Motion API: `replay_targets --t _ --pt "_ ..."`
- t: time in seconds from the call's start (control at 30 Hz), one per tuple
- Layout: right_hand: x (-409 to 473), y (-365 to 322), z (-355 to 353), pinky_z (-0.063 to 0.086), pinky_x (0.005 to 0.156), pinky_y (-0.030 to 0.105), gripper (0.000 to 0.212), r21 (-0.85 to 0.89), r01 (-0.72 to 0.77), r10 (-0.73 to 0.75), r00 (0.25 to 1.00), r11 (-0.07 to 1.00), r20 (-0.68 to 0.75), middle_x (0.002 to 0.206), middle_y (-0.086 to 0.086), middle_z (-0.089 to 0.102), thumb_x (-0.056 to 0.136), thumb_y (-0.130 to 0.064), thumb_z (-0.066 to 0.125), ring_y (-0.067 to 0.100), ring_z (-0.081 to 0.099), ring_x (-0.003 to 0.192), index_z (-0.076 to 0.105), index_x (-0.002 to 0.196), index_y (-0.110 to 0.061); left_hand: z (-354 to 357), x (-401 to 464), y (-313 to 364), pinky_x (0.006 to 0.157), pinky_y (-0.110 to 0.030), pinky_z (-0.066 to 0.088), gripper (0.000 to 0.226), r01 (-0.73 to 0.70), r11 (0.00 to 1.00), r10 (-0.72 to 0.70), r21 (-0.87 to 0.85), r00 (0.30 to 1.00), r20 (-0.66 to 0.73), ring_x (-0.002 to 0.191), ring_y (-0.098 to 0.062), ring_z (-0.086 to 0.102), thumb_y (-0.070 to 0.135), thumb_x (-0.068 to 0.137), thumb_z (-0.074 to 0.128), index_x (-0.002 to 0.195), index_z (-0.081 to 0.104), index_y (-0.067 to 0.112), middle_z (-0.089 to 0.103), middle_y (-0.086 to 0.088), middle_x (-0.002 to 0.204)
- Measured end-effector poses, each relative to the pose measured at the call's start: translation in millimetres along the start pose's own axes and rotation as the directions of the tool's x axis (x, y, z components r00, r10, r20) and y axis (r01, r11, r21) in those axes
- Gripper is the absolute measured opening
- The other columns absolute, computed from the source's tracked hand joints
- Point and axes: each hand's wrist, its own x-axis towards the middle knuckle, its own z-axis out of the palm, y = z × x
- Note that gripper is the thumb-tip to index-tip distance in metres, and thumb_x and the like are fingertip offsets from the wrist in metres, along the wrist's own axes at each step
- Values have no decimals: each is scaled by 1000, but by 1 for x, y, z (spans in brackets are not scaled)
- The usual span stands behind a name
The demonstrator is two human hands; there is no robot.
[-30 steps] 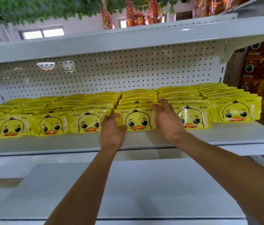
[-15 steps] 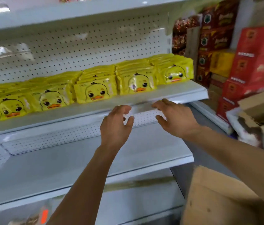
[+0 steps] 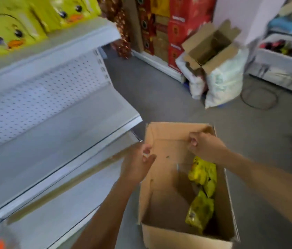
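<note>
Down on the floor beside the shelf (image 3: 51, 141), the open cardboard box (image 3: 147, 194) with yellow packets (image 3: 201, 177) along its right side now fills the lower view. Both hands have left the shelf front, where they hung half a second ago: the left hand (image 3: 138, 159) is at the box's left rim, the right hand (image 3: 204, 146) above its far end. Each grip is curled, but motion blur hides whether either pinches cardboard, and the duck packets (image 3: 10, 31) up on the shelf are cut off and smeared.

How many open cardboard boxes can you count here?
2. The near box, on the floor beside the shelf, holds yellow packs; the far box sits on white sacks by red cartons. More may be hidden.
</note>
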Motion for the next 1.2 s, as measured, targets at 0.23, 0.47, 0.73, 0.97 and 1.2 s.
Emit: replay_targets --t 0.23,0.47,0.73,0.97,1.2 --pt "9 94 102 47 87 34 26 32 -255 239 939 966 248 118 4 62 89 -17 53 29 59 111 59 114 -18 140 35 -32 90 -26 50 34 95 995 -85 -12 935 344 99 -8 64 34 88 65 121 60 23 68 3 115" --pt "39 121 191 51 81 35 23 -53 -531 509 773 846 380 117 12 62 93 -10 48 32 62 108 53 115 -8 257 76 -57 94 -28 47 43 138 990 -124 11 853 508 113 -17 61 29 91 64 130 52 18 58 -4 131" --pt "60 138 267 56 81 47 18 230 -782 679 620 580 394 106 14 61 94 -10 51 35 64 96 55 111 -5 336 116 -81 83 -30 50 40 6 976 -117 216 855 505 105 -20 64 46 83 69 116 64 25 66 5 116" --pt "59 137 270 53 71 36 11 348 -753 694 654 558 302 88 13 62 85 -12 43 35 65 81 48 76 -16 326 116 -94 86 -29 44 16 -39 995 -1 92 918 397 102 -23 59 17 91 58 99 65 6 55 -6 119" --pt "59 106 221 37 62 31 26 533 -471 561 827 704 -11 94 -1 50 88 -15 52 28 52 74 45 64 -13 257 115 -74 69 -30 39 24 285 889 -171 -358 933 317 73 -17 49 28 84 41 94 55 12 53 -1 82"
